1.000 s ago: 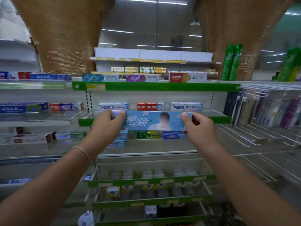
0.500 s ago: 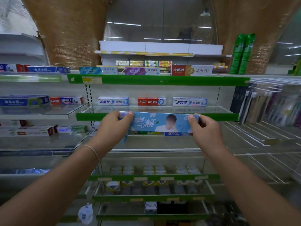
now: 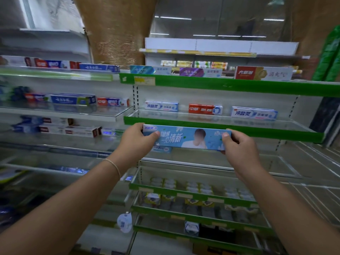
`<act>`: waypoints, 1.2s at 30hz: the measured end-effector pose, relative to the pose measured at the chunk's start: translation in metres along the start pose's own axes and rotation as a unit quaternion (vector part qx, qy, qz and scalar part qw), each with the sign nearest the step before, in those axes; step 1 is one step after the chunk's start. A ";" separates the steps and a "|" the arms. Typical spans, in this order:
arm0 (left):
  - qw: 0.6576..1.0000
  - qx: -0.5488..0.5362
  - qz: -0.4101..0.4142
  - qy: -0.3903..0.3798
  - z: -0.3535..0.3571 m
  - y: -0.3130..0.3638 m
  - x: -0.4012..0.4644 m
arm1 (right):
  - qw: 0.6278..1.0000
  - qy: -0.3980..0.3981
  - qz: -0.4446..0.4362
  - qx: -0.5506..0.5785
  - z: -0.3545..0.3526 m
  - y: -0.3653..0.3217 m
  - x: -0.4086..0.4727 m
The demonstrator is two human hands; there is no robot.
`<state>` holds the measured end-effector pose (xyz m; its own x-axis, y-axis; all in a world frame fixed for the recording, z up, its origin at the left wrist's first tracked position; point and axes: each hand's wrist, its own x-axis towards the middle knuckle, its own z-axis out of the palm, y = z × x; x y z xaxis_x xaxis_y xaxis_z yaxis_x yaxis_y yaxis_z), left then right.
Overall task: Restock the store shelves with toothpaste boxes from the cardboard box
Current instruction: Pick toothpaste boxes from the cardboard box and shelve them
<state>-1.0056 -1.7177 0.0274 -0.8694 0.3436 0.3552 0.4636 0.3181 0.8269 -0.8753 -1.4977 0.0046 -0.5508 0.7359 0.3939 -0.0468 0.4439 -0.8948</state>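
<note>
Glass shelf [image 3: 211, 119] ahead of me: bare front strip, three boxes (white-blue [image 3: 161, 106], red [image 3: 205, 109], white-blue [image 3: 254, 113]) blocking the back

Location type: retail shop, personal-care aisle. Indicators: tiered display shelving with glass shelves [image 3: 211, 119] and green front rails [image 3: 230, 85]; a yellow price label [image 3: 144, 80] on the top rail; toothpaste boxes [image 3: 205, 109] spaced in single rows, faces outward, at centre and left; wire racks [image 3: 316, 159] at right; a second stocked shelf unit [image 3: 202, 52] far behind; fluorescent ceiling strips [image 3: 174, 17] overhead.
</note>
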 end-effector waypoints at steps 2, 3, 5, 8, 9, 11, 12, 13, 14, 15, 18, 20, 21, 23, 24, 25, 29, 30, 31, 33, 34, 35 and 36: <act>1.000 0.001 -0.003 0.001 -0.013 -0.009 0.001 | 1.000 -0.006 0.004 -0.001 0.016 -0.003 -0.003; 1.000 -0.004 -0.005 -0.001 -0.020 -0.014 0.002 | 1.000 -0.008 0.006 -0.002 0.023 -0.005 -0.005; 1.000 -0.014 -0.014 -0.008 -0.034 -0.024 0.004 | 1.000 -0.009 0.008 -0.007 0.039 -0.010 -0.010; 0.999 -0.024 -0.027 -0.022 -0.057 -0.040 0.010 | 1.000 -0.012 0.016 -0.017 0.064 -0.016 -0.019; 0.999 -0.025 -0.028 -0.026 -0.066 -0.045 0.012 | 1.000 -0.014 0.019 -0.020 0.073 -0.019 -0.022; 0.999 -0.021 -0.031 -0.030 -0.082 -0.057 0.016 | 0.999 -0.015 0.023 -0.024 0.091 -0.024 -0.028; 0.999 -0.017 -0.037 -0.035 -0.089 -0.063 0.017 | 0.999 -0.016 0.025 -0.025 0.100 -0.026 -0.033; 0.998 -0.012 -0.044 -0.040 -0.097 -0.071 0.018 | 0.999 -0.016 0.028 -0.027 0.109 -0.027 -0.038; 0.998 -0.006 -0.052 -0.045 -0.104 -0.080 0.018 | 0.999 -0.017 0.031 -0.027 0.119 -0.028 -0.043; 0.997 0.000 -0.059 -0.050 -0.110 -0.088 0.016 | 0.999 -0.017 0.035 -0.028 0.129 -0.027 -0.049; 0.995 0.013 -0.080 -0.052 -0.129 -0.115 0.011 | 0.998 -0.024 0.053 -0.035 0.160 -0.025 -0.069; 0.995 0.016 -0.086 -0.050 -0.143 -0.132 0.009 | 0.997 -0.032 0.067 -0.033 0.181 -0.025 -0.081; 0.995 0.017 -0.089 -0.048 -0.151 -0.140 0.008 | 0.996 -0.037 0.072 -0.032 0.191 -0.026 -0.086; 0.995 0.016 -0.093 -0.041 -0.167 -0.155 0.008 | 0.996 -0.042 0.076 -0.033 0.210 -0.029 -0.096; 0.995 0.016 -0.093 -0.036 -0.175 -0.161 0.007 | 0.996 -0.044 0.077 -0.034 0.219 -0.032 -0.100; 0.995 0.016 -0.091 -0.035 -0.183 -0.167 0.006 | 0.995 -0.047 0.078 -0.032 0.227 -0.034 -0.104; 0.995 0.008 -0.094 -0.024 -0.211 -0.188 0.002 | 0.994 -0.060 0.086 -0.035 0.260 -0.042 -0.117; 0.995 0.002 -0.097 -0.018 -0.218 -0.193 0.000 | 0.993 -0.063 0.088 -0.036 0.268 -0.044 -0.120; 0.995 -0.004 -0.099 -0.012 -0.224 -0.198 -0.002 | 0.993 -0.068 0.089 -0.037 0.276 -0.045 -0.123; 0.995 -0.008 -0.099 -0.007 -0.236 -0.209 -0.005 | 0.992 -0.076 0.085 -0.044 0.291 -0.048 -0.130; 0.995 -0.010 -0.101 -0.005 -0.242 -0.213 -0.007 | 0.992 -0.080 0.083 -0.047 0.297 -0.049 -0.133; 0.995 -0.013 -0.102 -0.003 -0.247 -0.218 -0.008 | 0.992 -0.082 0.080 -0.049 0.303 -0.050 -0.136; 0.994 -0.015 -0.106 0.000 -0.251 -0.222 -0.009 | 0.992 -0.085 0.079 -0.051 0.308 -0.051 -0.139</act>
<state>-1.1435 -2.0134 -0.0494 -0.9467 0.2721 0.1723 0.2655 0.3564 0.8958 -1.0531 -1.7805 -0.0690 -0.6781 0.7066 0.2022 0.1309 0.3868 -0.9128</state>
